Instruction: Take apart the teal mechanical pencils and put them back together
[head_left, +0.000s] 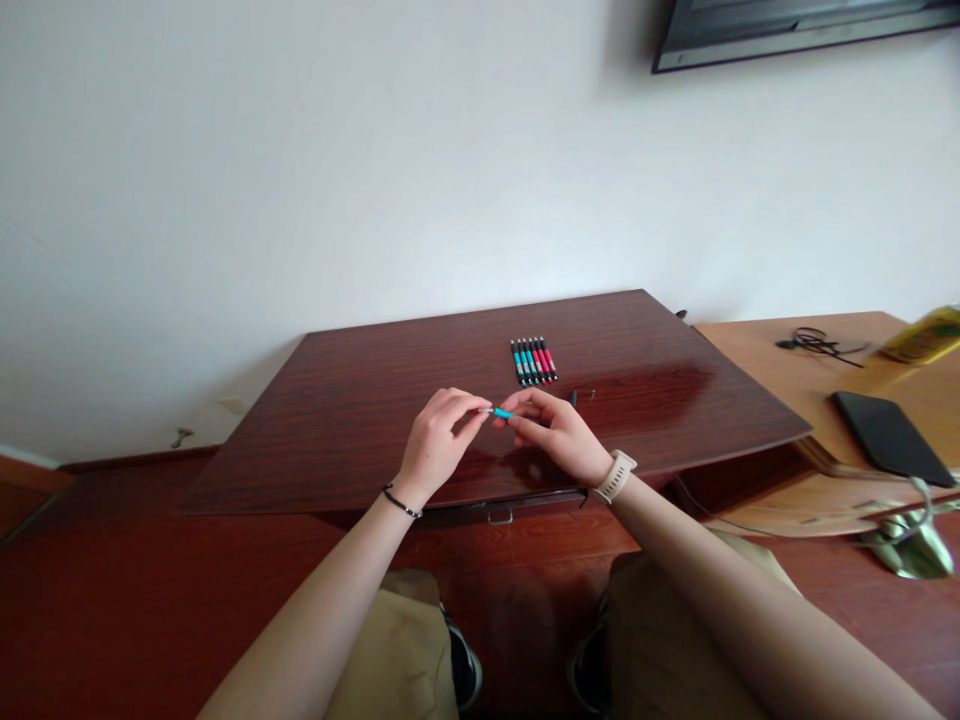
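Over the front part of the dark wooden table [375,400], both my hands meet at a pen in parts. My right hand [559,430] is closed around a blue pen barrel [502,413]. The thumb and forefinger of my left hand [442,440] pinch a thin pale pen refill [486,410] at the barrel's left end; how far it reaches inside is hidden. Just beyond my hands, several blue and red pens [534,360] lie side by side in a row. A short dark pen part [573,398] and a tiny metallic piece [591,393] rest right of my right hand.
A lighter wooden desk [757,350] adjoins on the right, bearing a black phone-like slab [892,437], a coiled black cable [814,342] and a yellow package [926,335]. Behind the table rises a white wall [375,150] with a mounted screen [810,30].
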